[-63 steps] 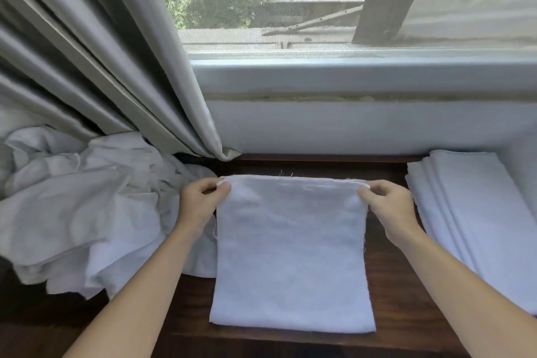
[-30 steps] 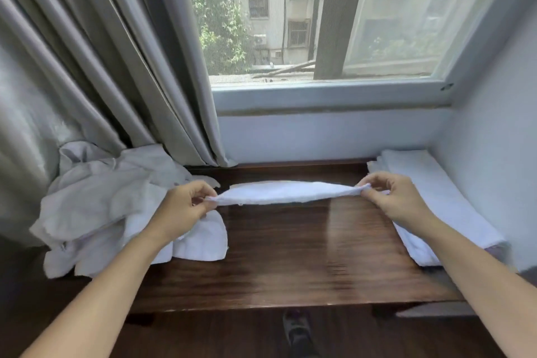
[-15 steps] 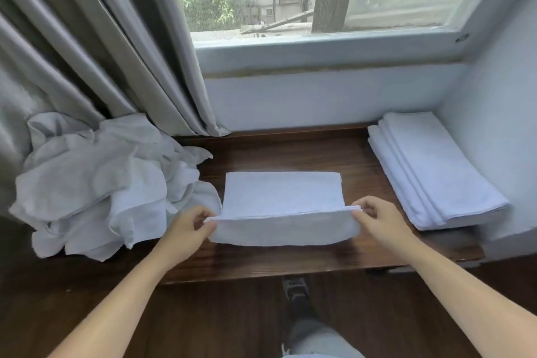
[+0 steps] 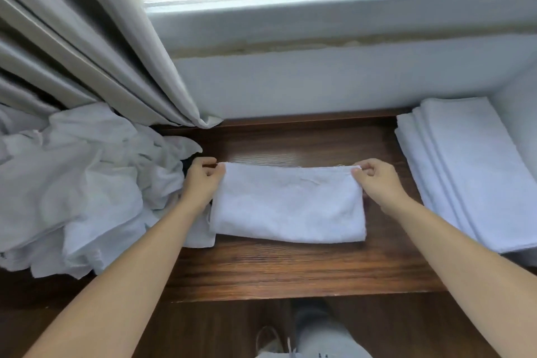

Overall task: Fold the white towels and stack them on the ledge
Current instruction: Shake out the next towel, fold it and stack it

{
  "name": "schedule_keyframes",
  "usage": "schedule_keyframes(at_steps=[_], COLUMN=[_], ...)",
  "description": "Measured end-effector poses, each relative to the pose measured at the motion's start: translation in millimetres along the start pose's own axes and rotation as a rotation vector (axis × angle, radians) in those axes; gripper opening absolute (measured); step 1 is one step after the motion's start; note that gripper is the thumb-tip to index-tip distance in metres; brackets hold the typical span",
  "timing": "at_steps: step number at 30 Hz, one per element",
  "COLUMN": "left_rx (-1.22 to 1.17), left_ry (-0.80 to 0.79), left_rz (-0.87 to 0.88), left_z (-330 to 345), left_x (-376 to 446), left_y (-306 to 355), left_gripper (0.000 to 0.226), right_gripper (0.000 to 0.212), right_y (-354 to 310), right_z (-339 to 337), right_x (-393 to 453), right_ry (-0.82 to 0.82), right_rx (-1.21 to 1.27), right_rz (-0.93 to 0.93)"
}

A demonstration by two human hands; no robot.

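Left hand: pinches the far left corner of the folded towel, thumb and fingers curled on the cloth edge. Right hand: pinches the far right corner likewise, the two hands well apart across the towel's width.

Folded towel: lies flat on the wooden ledge, mid-surface, doubled over with its fold toward the near edge and its loose edges under the fingers at the far side. Its left end overlaps a flap of the unfolded pile.

Unfolded pile: crumpled white towels, left end of the ledge, partly under the curtain.

Finished stack: several folded towels, right end of the ledge against the wall, edges stepped rather than flush.

Risks, as judged:
- Layers may slip out of line if one corner is released or lifted before the other; the far edge already shows a slight ripple.
- Left end may drag the flap of the pile beneath it when the towel is lifted, pulling loose cloth toward the near edge.
- A further fold made unevenly would give a lopsided bundle, likely to sit badly on the stepped stack.
- Stack leans toward its near side; a towel laid off-centre could tip it off the ledge.
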State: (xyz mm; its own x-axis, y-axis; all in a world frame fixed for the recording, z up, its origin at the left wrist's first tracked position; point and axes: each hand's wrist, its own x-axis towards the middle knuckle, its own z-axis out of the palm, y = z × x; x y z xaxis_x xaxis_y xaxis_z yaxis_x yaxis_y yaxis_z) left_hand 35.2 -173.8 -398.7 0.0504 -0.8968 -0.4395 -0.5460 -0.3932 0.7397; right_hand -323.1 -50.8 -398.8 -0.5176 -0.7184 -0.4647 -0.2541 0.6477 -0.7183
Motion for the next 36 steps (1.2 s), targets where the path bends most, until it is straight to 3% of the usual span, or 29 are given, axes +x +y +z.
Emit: schedule_keyframes(at_steps=[4,6,9,14,19,24,30,36], left_rx=[0.051,0.050,0.074,0.170,0.256,0.078,-0.102,-0.322], left_ry=[-0.052,-0.101,-0.161,-0.185,-0.162,-0.165,-0.194,-0.162], left_rz=[-0.165,-0.202,-0.237,-0.198,-0.130,-0.289,-0.312,-0.339], left_z=[5,3,-2,-9,-9,-10,-8,0], left_x=[-7,-19,-42,-58,-68,-82,-96,-103], left_y=[-2,-9,-26,-51,-60,-60,-63,-71], left_gripper=[0.043,0.055,0.020,0.035,0.040,0.037,0.030,0.027], right_gripper=[0.014,0.026,0.034,0.038,0.048,0.046,0.023,0.025], right_y=[2,11,25,45,57,59,57,56], right_z=[3,4,3,12,20,21,15,9], right_x=[-6,-18,-40,-56,-57,-65,-76,-76], right_ry=[-0.020,-0.071,-0.140,-0.226,-0.110,-0.081,-0.084,-0.097], right_rx=[0.044,0.059,0.043,-0.031,-0.167,-0.191,-0.111,-0.079], right_rz=[0.132,0.182,0.249,0.223,0.092,0.038,-0.015,0.075])
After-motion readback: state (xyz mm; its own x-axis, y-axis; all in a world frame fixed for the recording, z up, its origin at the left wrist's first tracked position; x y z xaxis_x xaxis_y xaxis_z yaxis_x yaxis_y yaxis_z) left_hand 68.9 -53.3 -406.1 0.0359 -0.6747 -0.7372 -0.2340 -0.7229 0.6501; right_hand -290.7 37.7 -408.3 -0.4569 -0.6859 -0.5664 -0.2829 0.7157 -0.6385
